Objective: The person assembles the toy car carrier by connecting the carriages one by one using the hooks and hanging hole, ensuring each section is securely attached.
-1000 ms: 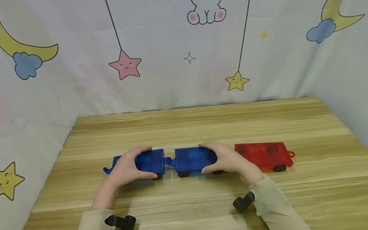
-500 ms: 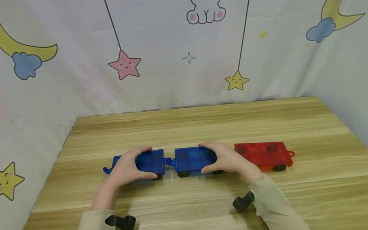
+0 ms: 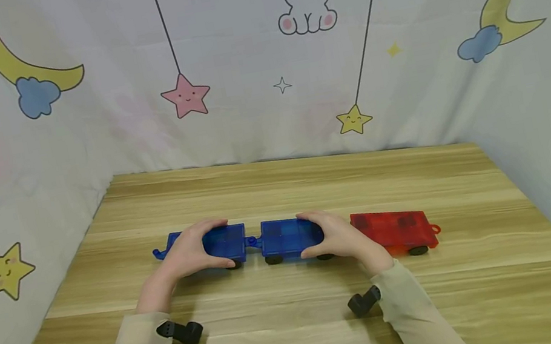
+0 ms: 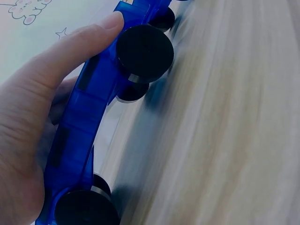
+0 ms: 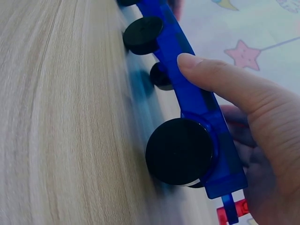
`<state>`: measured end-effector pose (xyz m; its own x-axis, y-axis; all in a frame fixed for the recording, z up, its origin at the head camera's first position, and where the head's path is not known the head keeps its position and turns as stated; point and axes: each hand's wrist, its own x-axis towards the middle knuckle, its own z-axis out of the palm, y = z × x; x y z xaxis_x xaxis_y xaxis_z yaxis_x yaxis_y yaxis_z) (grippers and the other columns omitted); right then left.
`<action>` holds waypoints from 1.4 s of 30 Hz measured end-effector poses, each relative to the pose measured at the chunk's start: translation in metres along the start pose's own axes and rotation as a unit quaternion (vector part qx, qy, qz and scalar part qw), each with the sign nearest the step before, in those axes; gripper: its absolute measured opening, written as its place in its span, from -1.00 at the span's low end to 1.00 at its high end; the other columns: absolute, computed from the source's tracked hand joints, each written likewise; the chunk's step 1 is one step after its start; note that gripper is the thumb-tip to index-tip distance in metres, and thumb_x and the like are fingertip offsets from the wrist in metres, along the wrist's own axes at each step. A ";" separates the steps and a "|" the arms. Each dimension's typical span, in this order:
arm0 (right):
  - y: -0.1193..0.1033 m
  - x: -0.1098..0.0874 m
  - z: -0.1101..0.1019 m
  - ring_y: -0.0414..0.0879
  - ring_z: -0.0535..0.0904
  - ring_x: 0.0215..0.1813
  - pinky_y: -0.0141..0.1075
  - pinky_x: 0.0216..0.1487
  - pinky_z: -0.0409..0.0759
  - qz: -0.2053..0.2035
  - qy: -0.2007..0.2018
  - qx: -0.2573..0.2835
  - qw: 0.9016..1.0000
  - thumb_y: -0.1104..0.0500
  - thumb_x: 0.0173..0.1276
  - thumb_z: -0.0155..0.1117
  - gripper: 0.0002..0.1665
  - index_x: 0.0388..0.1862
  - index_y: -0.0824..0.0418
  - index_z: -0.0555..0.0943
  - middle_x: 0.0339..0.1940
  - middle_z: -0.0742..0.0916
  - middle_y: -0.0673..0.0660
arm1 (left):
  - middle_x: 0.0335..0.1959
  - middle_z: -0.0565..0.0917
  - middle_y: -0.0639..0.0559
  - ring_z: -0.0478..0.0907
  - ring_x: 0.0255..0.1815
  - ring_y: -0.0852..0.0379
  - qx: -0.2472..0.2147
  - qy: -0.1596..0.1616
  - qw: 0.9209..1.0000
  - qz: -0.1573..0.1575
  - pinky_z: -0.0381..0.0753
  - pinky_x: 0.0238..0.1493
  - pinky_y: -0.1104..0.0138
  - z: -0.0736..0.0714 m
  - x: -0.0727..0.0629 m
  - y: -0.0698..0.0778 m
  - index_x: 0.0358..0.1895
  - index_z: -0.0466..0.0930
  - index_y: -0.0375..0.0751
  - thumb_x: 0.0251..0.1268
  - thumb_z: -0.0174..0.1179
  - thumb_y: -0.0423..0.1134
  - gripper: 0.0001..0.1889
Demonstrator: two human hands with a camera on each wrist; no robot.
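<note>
Two translucent blue toy train cars with black wheels stand end to end on the wooden table. My left hand (image 3: 187, 254) grips the left blue car (image 3: 228, 242) across its width, thumb on the near side, as the left wrist view also shows. Around the right blue car (image 3: 286, 236), my right hand (image 3: 335, 234) holds on in the same way, its thumb pressed to the side (image 5: 185, 86). Between the cars, a hook and ring meet at the coupling (image 3: 252, 242). The far-left hook (image 3: 159, 254) sticks out free. My palms hide the outer parts of both cars.
A translucent red toy car (image 3: 396, 227) stands just right of my right hand, its ring (image 3: 435, 228) pointing right. The wooden table (image 3: 292, 329) ends at a printed cloth backdrop (image 3: 256, 126) behind and at both sides.
</note>
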<state>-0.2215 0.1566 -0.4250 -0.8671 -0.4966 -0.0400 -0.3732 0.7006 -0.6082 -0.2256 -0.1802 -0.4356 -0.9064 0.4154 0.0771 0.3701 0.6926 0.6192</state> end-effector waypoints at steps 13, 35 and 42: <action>0.001 0.002 0.000 0.20 0.35 0.44 0.11 0.40 0.36 -0.001 -0.003 -0.005 1.000 -0.09 0.11 0.52 -0.01 0.47 0.20 0.34 0.44 0.45 0.25 | 0.36 0.45 -0.21 0.32 0.41 -0.27 0.002 -0.001 1.000 0.009 0.30 0.35 -0.21 -0.001 0.001 0.000 0.38 0.40 -0.21 -0.18 0.57 0.10 -0.03; -0.001 -0.001 -0.002 0.22 0.34 0.45 0.13 0.40 0.34 -0.014 -0.005 -0.028 1.000 -0.11 0.13 0.50 0.01 0.48 0.23 0.31 0.44 0.44 0.27 | 0.38 0.43 -0.24 0.30 0.42 -0.28 0.029 -0.014 0.999 0.005 0.29 0.36 -0.21 -0.002 0.001 0.002 0.39 0.38 -0.21 -0.17 0.55 0.13 -0.01; 0.000 -0.001 -0.001 0.21 0.34 0.45 0.13 0.40 0.34 -0.018 -0.001 -0.033 0.999 -0.11 0.13 0.50 0.01 0.48 0.22 0.31 0.44 0.44 0.27 | 0.38 0.42 -0.26 0.29 0.42 -0.30 0.037 -0.026 0.999 0.005 0.29 0.36 -0.21 -0.004 0.002 0.005 0.41 0.36 -0.23 -0.16 0.55 0.12 0.00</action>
<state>-0.2209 0.1574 -0.4236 -0.8522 -0.5228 -0.0213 -0.4249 0.7152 -0.5550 -0.2262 -0.1786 -0.4290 -0.8912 0.4518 0.0407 0.3951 0.7291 0.5589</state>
